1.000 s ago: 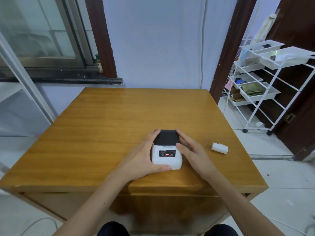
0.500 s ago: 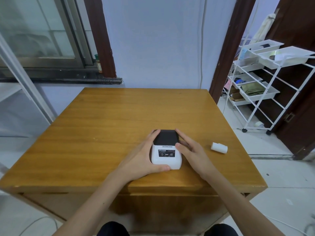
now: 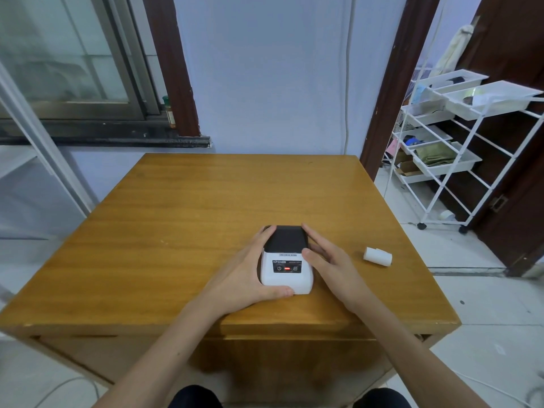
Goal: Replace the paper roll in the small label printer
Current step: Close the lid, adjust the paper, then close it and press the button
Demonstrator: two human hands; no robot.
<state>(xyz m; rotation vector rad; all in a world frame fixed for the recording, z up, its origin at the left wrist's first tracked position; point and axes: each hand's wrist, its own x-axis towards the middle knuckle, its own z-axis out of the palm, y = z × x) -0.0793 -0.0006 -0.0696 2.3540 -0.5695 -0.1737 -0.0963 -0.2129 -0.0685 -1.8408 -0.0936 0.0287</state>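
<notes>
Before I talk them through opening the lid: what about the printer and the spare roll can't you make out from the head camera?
- Label printer: both flanks are covered by the left hand and right hand, so any lid latch is hidden.
- Inside the printer: the black lid is down, so an old roll cannot be seen.
- Front-panel text: too small to read.
- Paper roll: whether full or a core, unclear.

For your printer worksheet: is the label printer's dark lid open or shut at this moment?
Shut. The dark lid lies flush on the label printer, with no gap or paper compartment showing.
</notes>
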